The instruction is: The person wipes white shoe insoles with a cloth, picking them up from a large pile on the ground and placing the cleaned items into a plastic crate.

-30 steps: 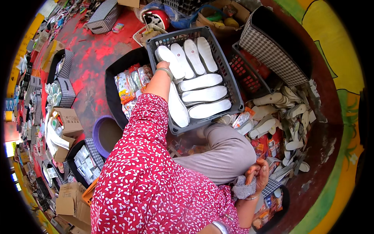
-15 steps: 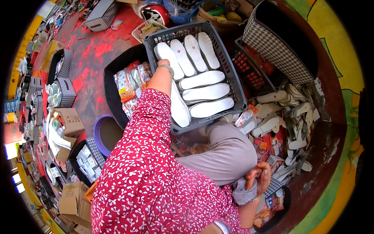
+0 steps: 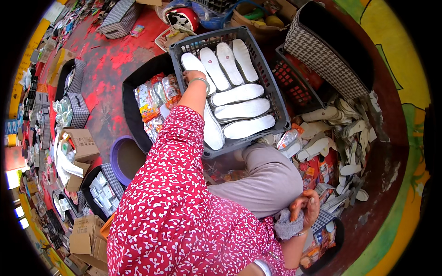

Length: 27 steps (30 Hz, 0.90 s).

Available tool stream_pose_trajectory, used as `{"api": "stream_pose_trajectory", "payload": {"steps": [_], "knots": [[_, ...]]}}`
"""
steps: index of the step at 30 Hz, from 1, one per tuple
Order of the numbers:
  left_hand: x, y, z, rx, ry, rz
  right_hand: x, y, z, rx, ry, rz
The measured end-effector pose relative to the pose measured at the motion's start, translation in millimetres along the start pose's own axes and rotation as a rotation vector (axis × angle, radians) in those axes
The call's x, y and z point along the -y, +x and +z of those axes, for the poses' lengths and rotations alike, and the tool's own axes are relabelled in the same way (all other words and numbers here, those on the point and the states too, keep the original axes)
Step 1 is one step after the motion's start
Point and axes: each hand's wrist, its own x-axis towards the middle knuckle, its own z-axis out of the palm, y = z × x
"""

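White shoe insoles (image 3: 237, 94) lie in a dark plastic crate (image 3: 284, 106), several upright along the far side and several crosswise at the right. My left hand (image 3: 195, 77) is on the far-left insole (image 3: 193, 63), its fingers curled at the edge and partly hidden. A long insole (image 3: 212, 131) lies beside my left wrist, toward the near side. Low at the right, beside my knee, my right hand (image 3: 309, 204) has its fingers bent around a fuzzy grey cloth (image 3: 288, 225), which sits against the palm and wrist.
A black bin (image 3: 133, 96) of packaged goods stands left of the crate, near a purple tub (image 3: 120, 161). Loose insoles (image 3: 352, 138) are piled at the right by the wall. A houndstooth storage box (image 3: 317, 53) stands beyond them. Cardboard boxes (image 3: 83, 147) line the left.
My left hand has shifted slightly nearer me along the insole, showing more of its back. The insole has settled a little leftward. My right hand keeps its place with the cloth.
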Motion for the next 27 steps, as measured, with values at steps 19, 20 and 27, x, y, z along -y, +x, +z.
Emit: {"api": "stream_pose_trajectory", "payload": {"steps": [19, 20, 27], "knots": [[-11, -48, -58, 0.442, 1.427, 0.728, 2, -2, 0, 0.003, 0.033, 0.044], [-13, -54, -58, 0.457, 1.474, 0.776, 2, -6, -2, -0.008, 0.024, 0.040], [4, -105, -58, 0.397, 1.557, 0.785, 38, -17, -38, -0.006, 0.020, 0.106]]}}
